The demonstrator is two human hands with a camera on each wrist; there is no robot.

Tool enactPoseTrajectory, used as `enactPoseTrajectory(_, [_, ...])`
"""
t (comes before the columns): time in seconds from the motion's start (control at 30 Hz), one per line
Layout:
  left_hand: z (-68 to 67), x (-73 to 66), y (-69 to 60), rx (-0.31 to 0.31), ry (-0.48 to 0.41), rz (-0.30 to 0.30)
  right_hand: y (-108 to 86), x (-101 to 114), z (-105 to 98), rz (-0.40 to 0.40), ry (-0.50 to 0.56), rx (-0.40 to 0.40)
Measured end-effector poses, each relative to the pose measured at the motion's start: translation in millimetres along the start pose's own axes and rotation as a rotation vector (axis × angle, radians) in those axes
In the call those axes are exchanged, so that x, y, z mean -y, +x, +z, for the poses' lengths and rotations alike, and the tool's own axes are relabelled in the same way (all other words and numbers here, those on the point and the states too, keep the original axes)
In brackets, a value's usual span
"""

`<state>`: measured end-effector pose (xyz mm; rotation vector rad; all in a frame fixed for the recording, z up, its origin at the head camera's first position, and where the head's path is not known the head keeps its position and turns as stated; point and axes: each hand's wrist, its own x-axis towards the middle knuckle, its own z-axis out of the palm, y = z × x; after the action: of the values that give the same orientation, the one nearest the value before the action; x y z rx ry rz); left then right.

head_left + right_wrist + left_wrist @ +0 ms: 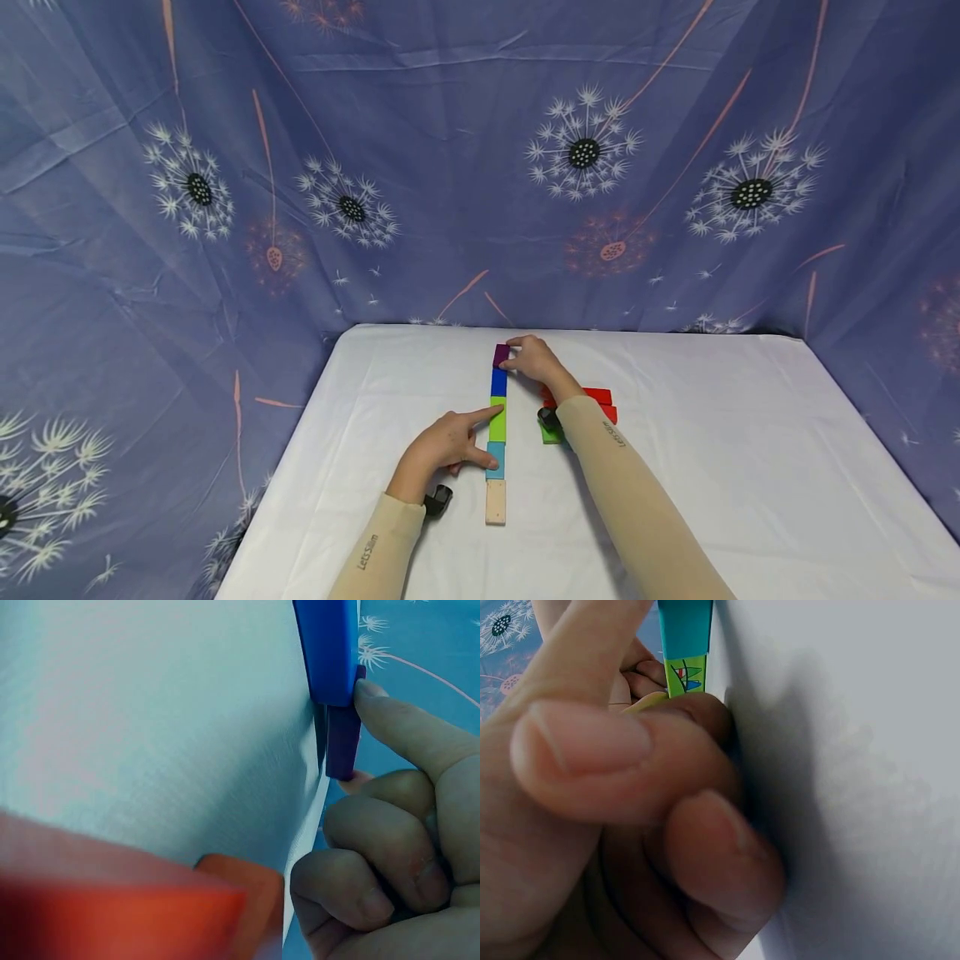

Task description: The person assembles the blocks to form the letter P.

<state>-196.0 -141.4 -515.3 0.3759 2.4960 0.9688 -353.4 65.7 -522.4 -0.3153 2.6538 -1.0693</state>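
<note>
A row of flat rectangular blocks runs away from the person on the white cloth. Nearest is a plain wooden block (496, 503), then a light blue block (496, 448), a lime green block (497, 427), a blue block (498, 383) and a purple block (502, 353) at the far end. My right hand (538, 360) pinches the purple block between thumb and index finger; its other fingers are curled in the right wrist view. Left of the row, my left hand (444, 442) touches the lime green block with an outstretched index finger and the light blue block with its thumb.
Right of the row, partly behind the right forearm, lie red blocks (597, 397) and a green block (551, 437). The white-covered table (750, 467) ends at a dandelion-patterned blue curtain (465, 167) at the back and sides.
</note>
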Motion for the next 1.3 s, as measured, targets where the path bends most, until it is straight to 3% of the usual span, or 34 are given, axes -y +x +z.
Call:
enactPoseTrajectory(0.67, [0.4,-0.5,1.2,0.003,0.019,-0.019,-12.8,-4,-9,-0.035,-0.004,0.076])
enactPoseTrajectory(0.87, [-0.1,-1.0,0.1,0.004,0.024,-0.023,-24.7,-1,-22,-0.06,0.044,0.049])
enactPoseTrajectory(1.07, [1.5,0.9,0.2,0.005,0.014,-0.027,-44.0,-5,-39,-0.027,0.079,-0.007])
enactPoseTrajectory(1.3, [1.9,3.2,2.0,0.006,0.0,-0.031,-60.2,-23,-58,-0.028,0.074,-0.043])
